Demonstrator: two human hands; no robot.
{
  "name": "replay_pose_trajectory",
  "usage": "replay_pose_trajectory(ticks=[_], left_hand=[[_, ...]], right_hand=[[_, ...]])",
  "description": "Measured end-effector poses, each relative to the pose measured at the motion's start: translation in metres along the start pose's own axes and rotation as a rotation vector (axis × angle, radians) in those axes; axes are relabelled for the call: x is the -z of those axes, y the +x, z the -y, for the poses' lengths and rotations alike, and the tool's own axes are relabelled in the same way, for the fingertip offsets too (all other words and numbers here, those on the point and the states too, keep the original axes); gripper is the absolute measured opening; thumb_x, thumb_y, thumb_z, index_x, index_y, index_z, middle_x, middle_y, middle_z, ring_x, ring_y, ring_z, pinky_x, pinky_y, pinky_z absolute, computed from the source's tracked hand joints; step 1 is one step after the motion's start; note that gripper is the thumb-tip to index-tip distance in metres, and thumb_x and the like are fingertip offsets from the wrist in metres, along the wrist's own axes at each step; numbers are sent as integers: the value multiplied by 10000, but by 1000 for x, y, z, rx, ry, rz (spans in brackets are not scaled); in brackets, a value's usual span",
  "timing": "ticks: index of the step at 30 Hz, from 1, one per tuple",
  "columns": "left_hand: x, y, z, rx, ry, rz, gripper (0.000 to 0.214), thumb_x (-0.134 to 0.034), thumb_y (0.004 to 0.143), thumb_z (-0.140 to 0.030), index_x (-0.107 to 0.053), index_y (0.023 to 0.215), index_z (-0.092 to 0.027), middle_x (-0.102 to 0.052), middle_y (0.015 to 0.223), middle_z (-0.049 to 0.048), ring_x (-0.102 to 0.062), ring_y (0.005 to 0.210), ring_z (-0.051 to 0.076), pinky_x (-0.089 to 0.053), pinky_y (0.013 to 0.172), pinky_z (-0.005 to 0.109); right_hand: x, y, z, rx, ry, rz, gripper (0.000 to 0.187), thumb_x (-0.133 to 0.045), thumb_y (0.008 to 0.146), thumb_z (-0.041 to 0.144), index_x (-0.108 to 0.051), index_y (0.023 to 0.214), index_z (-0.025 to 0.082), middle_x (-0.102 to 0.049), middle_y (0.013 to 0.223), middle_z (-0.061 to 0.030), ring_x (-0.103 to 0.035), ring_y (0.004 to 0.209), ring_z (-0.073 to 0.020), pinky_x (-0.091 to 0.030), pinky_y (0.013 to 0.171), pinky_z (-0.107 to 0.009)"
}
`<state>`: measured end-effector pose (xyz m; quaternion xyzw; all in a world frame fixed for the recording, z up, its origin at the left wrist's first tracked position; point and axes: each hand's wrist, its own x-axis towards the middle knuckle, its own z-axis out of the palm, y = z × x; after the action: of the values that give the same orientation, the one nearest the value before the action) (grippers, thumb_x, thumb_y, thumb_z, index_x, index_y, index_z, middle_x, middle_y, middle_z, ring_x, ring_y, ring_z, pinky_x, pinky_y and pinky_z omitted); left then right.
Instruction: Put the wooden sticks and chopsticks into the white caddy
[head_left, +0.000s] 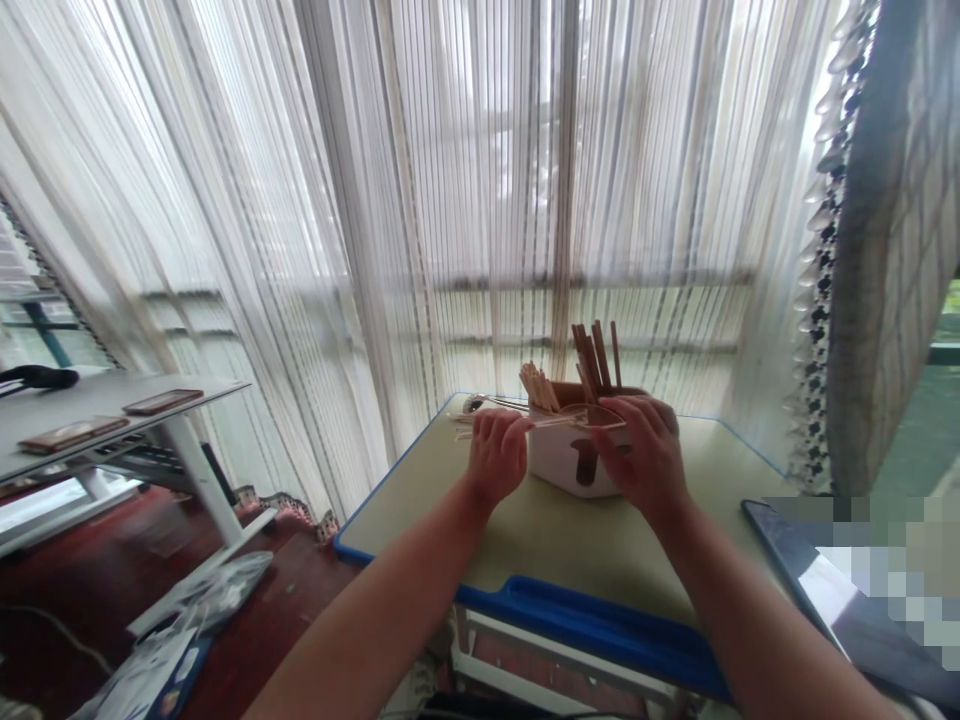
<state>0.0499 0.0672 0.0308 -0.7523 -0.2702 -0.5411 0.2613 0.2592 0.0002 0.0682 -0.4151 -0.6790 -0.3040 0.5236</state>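
My left hand [499,455] is closed around a few thin, pale wooden chopsticks [551,422], whose ends stick out on both sides of the fist. The sticks lie nearly level across the front of a white and brown utensil holder [555,465]. Around the holder's right side curl the fingers of my right hand [649,450], with the thumb in front. Light chopsticks [536,385] stand bunched in the left part of the holder, and dark brown chopsticks [596,355] rise behind them. Just behind my left hand lies a metal spoon [474,403], partly hidden.
The holder stands on a small beige table [420,500] with a blue rim. A dark flat panel [817,590] is at the right. On the left is a white desk [172,415] with framed items; plastic-wrapped things [217,600] lie below. Sheer curtains [487,200] hang behind.
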Motion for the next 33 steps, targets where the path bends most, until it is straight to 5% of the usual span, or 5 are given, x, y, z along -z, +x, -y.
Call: replay_pose_trajectory(ticks=[3,11,22,33], left_hand=[[-1,0,-4,-80,-31,34,196,-403,890,-165,-527,1032,-217,-605,978,88,-537,971,202,-397,898,400],[-5,4,-5,-231,11,-92,239,-468,873,-135,-514,1091,-220,-600,934,61,-531,911,175,-402,839,355],[-3,6,-9,-205,-19,-117,264,-486,843,-121,-492,1096,-195,-597,940,76,-547,902,191,-424,815,367],[-7,-1,3,184,-116,-135,158,-445,871,-250,-448,999,-158,-547,924,102,-517,912,216,-440,824,394]], right_hand=[[-2,-3,10,84,71,64,420,-628,779,329,-538,1172,209,-653,1057,-85,-546,1016,-241,-445,906,-406],[-1,-3,21,66,253,63,247,-574,818,180,-561,1064,203,-664,1003,-79,-589,881,-192,-515,754,-344],[-2,-4,22,-57,286,7,63,-510,858,201,-570,844,210,-642,813,-38,-588,767,-159,-489,688,-303],[4,6,-2,-638,335,-530,239,-408,900,324,-484,703,213,-518,626,15,-498,630,-146,-414,685,-322]])
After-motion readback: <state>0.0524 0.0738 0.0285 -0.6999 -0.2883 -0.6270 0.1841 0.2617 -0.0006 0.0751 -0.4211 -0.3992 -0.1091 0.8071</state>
